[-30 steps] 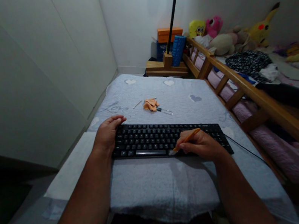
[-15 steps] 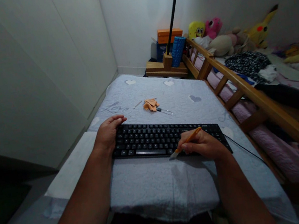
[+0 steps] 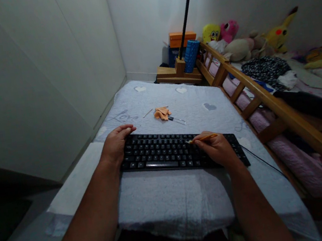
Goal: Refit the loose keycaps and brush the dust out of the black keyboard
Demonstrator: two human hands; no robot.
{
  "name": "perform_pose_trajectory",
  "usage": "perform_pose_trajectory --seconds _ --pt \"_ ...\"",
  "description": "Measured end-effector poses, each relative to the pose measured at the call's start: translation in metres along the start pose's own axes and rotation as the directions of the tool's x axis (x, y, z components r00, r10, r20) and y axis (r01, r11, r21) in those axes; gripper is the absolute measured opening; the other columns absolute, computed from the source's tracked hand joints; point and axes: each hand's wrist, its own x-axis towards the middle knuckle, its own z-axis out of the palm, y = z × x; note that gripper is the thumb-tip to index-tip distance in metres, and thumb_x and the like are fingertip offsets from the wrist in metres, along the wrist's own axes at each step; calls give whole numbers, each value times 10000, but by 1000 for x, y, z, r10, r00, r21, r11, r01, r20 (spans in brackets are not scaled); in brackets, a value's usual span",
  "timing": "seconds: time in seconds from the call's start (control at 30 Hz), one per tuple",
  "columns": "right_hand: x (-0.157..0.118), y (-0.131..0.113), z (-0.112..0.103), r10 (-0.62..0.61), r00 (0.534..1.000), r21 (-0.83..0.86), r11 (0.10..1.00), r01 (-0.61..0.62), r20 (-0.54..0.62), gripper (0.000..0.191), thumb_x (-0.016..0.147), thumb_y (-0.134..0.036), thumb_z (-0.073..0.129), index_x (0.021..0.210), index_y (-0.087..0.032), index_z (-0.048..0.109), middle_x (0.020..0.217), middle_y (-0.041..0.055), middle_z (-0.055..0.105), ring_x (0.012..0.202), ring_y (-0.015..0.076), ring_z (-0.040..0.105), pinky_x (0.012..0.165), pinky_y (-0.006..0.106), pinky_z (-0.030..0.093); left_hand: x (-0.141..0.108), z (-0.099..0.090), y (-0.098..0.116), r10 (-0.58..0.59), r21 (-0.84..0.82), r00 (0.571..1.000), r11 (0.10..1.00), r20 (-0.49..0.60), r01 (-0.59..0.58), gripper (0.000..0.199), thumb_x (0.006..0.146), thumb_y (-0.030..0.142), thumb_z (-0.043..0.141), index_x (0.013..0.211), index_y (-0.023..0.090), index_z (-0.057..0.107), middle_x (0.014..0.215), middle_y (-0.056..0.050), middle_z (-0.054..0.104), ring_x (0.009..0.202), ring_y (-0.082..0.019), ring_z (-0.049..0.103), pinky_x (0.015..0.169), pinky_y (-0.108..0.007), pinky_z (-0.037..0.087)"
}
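A black keyboard [image 3: 160,150] lies flat on the cloth-covered table, its cable running off to the right. At its left end, my left hand [image 3: 116,144] grips the edge, with thumb and fingers near the upper left corner. My right hand [image 3: 214,146] is closed around a small brush [image 3: 205,137] with an orange handle. The brush's pale bristles touch or hover just over the upper keys right of the middle; I cannot tell which. Beyond the keyboard lie a crumpled orange cloth [image 3: 162,113], a thin tool with a dark handle [image 3: 171,118], and a cotton swab or thin stick [image 3: 148,113].
A wooden bed rail [image 3: 256,96] runs along the right side, with plush toys [image 3: 278,37] and clothes behind it. At the back stand a lamp pole [image 3: 187,9] on a wooden base, a blue roller [image 3: 191,55] and an orange box [image 3: 182,38]. White panels [image 3: 78,68] rise on the left.
My right hand has moved the brush from the keyboard's front edge up to the upper keys, and the handle now lies flatter. My left hand has stayed in place.
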Motion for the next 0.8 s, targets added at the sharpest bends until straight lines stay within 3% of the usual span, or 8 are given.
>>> perform_pose_trajectory --seconds 0.13,0.37,0.53,0.7,0.8 --pt "-3 -4 -4 11 997 87 996 -18 78 213 912 -330 618 861 -197 776 798 53 729 704 175 637 692 312 508 0 0 0 3 -2 1000 1000 -3 -3 209 600 254 736 793 181 703 841 -58 740 848 -202 663 788 -313 480" --pt "1 0 3 -61 996 -18 998 60 -64 186 922 -314 622 906 -224 784 808 48 693 763 191 633 742 336 492 0 0 0 2 -7 1000 1000 -2 -2 205 606 245 742 797 179 709 843 -61 743 858 -205 670 782 -313 490" --pt "-2 -6 -3 -7 990 61 998 -2 144 190 917 -318 631 877 -213 785 824 49 708 748 174 633 711 311 485 1 -1 -1 0 -12 1000 1000 3 0 208 604 251 749 795 178 712 839 -60 746 852 -202 672 769 -305 489" --pt "-8 -8 -14 31 932 222 968 -118 360 249 911 -398 653 832 -195 775 717 15 636 632 127 556 579 265 428 1 -1 -2 -4 -14 1000 1000 1 4 227 591 255 755 803 181 719 841 -55 750 822 -193 659 748 -298 476" --pt "-8 -6 -15 53 932 264 952 -156 358 264 896 -436 667 840 -200 770 682 8 615 599 126 537 543 264 419 1 0 -1 -10 -7 1000 1000 -4 10 235 588 251 747 810 180 717 843 -61 747 822 -198 657 736 -302 473"
